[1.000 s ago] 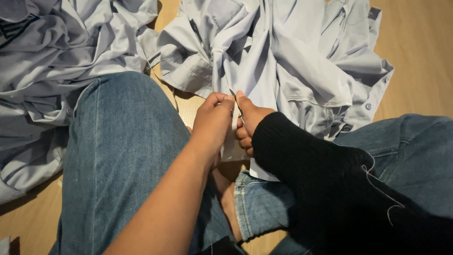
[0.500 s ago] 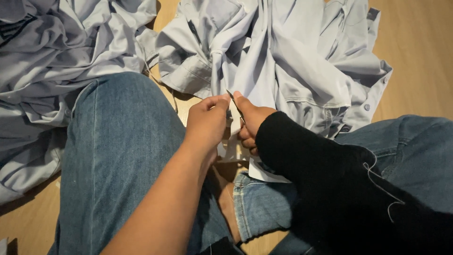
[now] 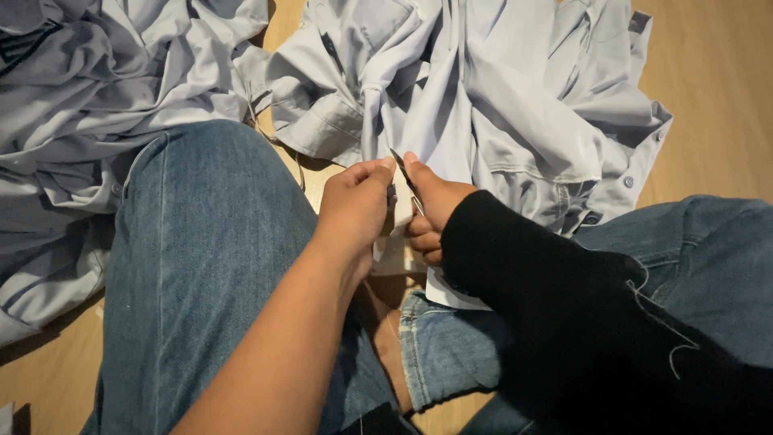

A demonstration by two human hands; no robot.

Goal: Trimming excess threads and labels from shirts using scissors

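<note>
Both hands meet over a pale blue shirt on the wooden floor: the left hand pinches cloth, the right hand holds a small metal blade, between denim-clad knees.

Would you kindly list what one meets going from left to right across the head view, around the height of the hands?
Crumpled shirts → left knee in jeans → left hand → small blade → right hand → black sleeve → right leg in jeans.

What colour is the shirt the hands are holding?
The shirt is plain pale blue-grey, seen best in the head view, on the wooden floor.
</note>
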